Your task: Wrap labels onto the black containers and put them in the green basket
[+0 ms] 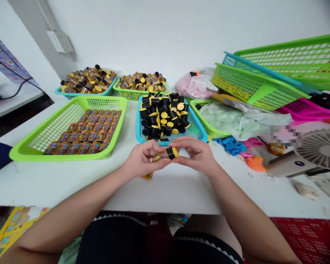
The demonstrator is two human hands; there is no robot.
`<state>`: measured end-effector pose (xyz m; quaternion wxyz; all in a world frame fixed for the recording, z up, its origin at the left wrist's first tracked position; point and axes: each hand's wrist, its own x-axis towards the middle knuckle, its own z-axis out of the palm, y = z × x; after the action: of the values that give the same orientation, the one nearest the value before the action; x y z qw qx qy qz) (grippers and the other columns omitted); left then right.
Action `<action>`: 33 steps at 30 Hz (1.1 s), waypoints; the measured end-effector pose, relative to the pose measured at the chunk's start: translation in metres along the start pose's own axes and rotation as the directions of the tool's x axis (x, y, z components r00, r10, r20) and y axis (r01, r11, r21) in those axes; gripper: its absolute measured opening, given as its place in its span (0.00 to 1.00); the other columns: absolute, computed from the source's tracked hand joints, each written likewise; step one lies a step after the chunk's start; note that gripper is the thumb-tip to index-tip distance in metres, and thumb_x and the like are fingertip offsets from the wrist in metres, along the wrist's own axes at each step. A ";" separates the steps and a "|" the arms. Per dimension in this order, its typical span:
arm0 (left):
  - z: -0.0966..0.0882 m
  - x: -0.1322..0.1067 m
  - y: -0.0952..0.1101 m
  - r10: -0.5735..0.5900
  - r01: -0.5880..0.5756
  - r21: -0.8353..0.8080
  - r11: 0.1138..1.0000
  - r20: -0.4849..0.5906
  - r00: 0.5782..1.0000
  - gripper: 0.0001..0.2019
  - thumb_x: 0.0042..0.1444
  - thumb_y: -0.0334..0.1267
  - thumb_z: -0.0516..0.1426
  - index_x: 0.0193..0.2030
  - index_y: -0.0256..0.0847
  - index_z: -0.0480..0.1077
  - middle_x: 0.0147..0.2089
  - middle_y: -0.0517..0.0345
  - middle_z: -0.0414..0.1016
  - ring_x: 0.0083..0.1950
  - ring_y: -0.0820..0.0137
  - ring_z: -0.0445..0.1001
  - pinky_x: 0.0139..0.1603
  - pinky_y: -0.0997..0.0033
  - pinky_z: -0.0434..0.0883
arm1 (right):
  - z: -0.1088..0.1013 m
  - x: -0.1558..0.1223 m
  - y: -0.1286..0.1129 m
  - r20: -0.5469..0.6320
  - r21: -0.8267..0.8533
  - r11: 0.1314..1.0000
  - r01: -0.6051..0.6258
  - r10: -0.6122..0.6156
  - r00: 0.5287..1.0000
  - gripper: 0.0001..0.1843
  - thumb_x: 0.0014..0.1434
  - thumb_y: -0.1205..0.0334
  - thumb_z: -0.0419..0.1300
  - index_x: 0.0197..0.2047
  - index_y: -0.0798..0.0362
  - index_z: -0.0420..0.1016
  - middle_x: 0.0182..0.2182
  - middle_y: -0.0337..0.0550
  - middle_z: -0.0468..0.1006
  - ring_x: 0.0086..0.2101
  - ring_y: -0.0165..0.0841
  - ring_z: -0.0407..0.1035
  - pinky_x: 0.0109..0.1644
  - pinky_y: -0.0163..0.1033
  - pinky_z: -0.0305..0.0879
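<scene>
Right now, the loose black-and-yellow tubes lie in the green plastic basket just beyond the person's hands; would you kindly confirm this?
Not quite: the head view shows the basket holding the black-and-yellow tubes is blue, not green; it does lie just beyond the person's left hand and right hand.

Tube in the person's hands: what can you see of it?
The tube is a short plastic-looking cylinder: printed multicoloured label on one half, black section on the other, with a yellow band and yellow end. It lies nearly level above the table, the left hand holding the label half, the right hand on the black end, in front of the blue basket.
</scene>
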<state>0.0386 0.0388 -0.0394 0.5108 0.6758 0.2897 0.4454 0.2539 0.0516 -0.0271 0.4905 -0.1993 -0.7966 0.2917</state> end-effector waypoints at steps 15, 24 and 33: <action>0.007 0.008 0.001 -0.146 0.130 -0.221 0.967 -0.059 0.987 0.51 0.44 0.43 0.69 0.67 0.46 0.42 0.30 0.66 0.77 0.29 0.70 0.78 0.35 0.69 0.76 | 0.035 -0.007 0.005 0.171 -0.557 0.776 0.295 -0.240 0.956 0.33 0.58 0.60 0.65 0.64 0.51 0.59 0.54 0.54 0.73 0.57 0.42 0.65 0.61 0.53 0.64; 0.021 -0.003 -0.009 -0.117 0.159 -0.285 0.945 0.158 0.981 0.37 0.53 0.40 0.64 0.67 0.46 0.52 0.42 0.55 0.74 0.41 0.69 0.76 0.41 0.68 0.74 | 0.046 -0.008 -0.004 0.049 -0.487 0.830 0.272 -0.285 0.957 0.35 0.52 0.69 0.64 0.62 0.48 0.61 0.49 0.49 0.77 0.52 0.41 0.69 0.57 0.51 0.68; 0.011 0.004 0.007 -0.125 0.140 -0.153 0.978 0.102 0.987 0.37 0.50 0.34 0.64 0.63 0.45 0.49 0.36 0.63 0.71 0.31 0.75 0.72 0.35 0.73 0.71 | 0.042 -0.010 0.002 0.090 -0.595 0.730 0.336 -0.355 0.931 0.31 0.56 0.64 0.64 0.62 0.45 0.61 0.49 0.47 0.78 0.50 0.41 0.71 0.55 0.52 0.68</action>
<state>0.0498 0.0355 -0.0323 0.6045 0.6319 0.2736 0.4004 0.2204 0.0358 -0.0493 0.4591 -0.1972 -0.8629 -0.0751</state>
